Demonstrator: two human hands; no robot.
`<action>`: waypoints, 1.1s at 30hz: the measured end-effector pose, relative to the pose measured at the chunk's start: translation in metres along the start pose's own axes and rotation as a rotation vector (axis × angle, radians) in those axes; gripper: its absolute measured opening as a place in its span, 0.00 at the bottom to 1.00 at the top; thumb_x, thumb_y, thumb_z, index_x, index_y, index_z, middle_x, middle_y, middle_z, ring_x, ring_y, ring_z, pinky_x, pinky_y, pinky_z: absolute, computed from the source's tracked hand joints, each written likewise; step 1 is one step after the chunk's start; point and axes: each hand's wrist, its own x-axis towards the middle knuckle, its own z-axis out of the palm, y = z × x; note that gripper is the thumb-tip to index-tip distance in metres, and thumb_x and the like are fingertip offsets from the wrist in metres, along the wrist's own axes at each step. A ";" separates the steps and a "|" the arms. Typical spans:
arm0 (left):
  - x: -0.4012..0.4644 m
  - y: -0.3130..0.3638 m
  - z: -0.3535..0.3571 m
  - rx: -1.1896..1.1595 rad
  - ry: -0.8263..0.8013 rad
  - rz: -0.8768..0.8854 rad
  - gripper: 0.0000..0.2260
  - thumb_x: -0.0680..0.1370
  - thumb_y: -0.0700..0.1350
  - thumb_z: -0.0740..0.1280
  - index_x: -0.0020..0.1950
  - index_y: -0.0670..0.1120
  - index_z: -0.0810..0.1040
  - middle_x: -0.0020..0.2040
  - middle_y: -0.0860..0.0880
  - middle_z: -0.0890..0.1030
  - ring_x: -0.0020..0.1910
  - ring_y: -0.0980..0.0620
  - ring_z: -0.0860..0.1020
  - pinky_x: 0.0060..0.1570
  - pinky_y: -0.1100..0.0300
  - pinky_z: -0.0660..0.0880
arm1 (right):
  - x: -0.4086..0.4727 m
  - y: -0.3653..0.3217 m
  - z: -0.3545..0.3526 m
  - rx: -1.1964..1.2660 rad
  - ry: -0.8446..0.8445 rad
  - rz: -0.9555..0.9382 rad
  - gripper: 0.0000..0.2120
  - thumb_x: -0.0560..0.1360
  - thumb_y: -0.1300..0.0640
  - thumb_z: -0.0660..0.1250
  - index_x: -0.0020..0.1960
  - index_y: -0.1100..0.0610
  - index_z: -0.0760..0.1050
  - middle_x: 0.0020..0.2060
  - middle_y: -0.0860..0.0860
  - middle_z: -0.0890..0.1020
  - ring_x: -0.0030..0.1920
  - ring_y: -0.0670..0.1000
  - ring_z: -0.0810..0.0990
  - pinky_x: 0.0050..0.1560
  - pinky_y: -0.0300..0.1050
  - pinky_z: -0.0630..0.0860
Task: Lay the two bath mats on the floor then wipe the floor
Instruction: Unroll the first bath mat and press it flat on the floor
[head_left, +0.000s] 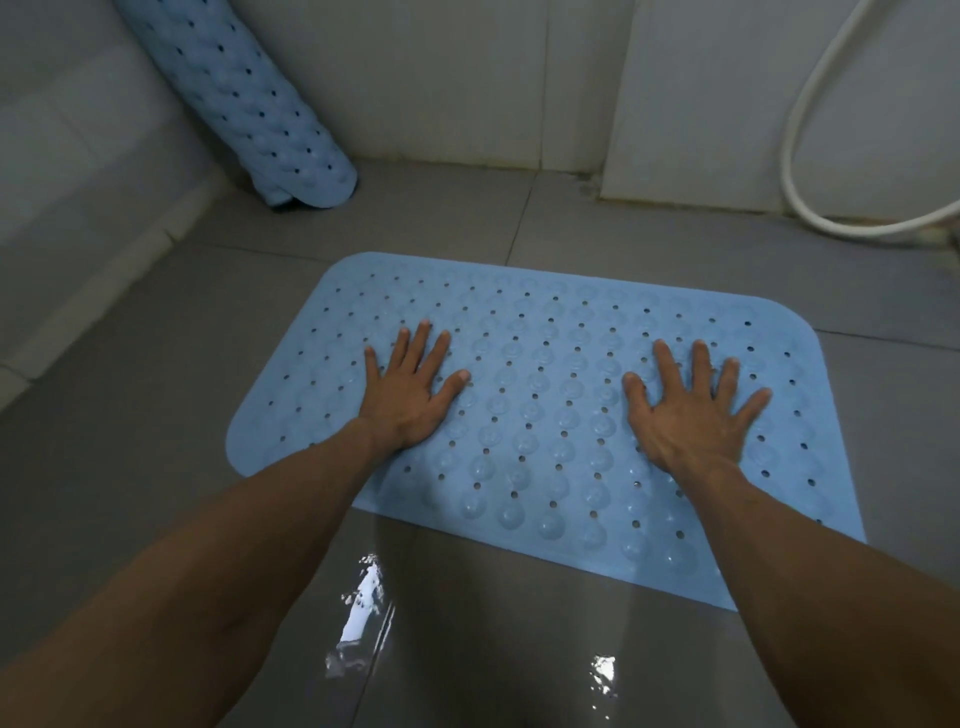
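Observation:
A light blue bath mat with rows of holes and round bumps lies flat on the grey tiled floor. My left hand presses flat on its left part, fingers spread and straight. My right hand presses flat on its right part, also with fingers spread. A second light blue bath mat stands rolled up, leaning in the far left corner against the wall.
A white shower hose loops down the right wall to the floor. The floor near me is wet and shiny. White tiled walls close off the back and the left.

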 end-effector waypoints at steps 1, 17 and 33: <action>0.000 -0.001 0.000 -0.001 -0.004 0.002 0.32 0.78 0.69 0.40 0.79 0.59 0.39 0.79 0.55 0.37 0.78 0.52 0.36 0.73 0.38 0.34 | -0.001 0.000 -0.001 -0.007 -0.014 0.002 0.35 0.76 0.27 0.35 0.79 0.37 0.37 0.81 0.48 0.39 0.80 0.59 0.36 0.75 0.72 0.35; 0.015 -0.028 -0.023 -0.035 -0.079 0.216 0.29 0.81 0.63 0.40 0.80 0.54 0.44 0.81 0.49 0.44 0.79 0.49 0.41 0.74 0.40 0.34 | -0.061 -0.146 0.021 0.073 -0.033 -0.068 0.29 0.83 0.40 0.39 0.81 0.44 0.36 0.81 0.51 0.38 0.81 0.55 0.36 0.78 0.61 0.35; 0.060 -0.068 -0.044 -0.175 0.108 0.225 0.26 0.83 0.56 0.46 0.75 0.44 0.63 0.75 0.43 0.66 0.74 0.45 0.62 0.76 0.44 0.46 | -0.029 -0.205 0.000 0.095 0.190 -0.018 0.27 0.78 0.44 0.48 0.75 0.53 0.63 0.77 0.59 0.60 0.78 0.59 0.56 0.79 0.61 0.49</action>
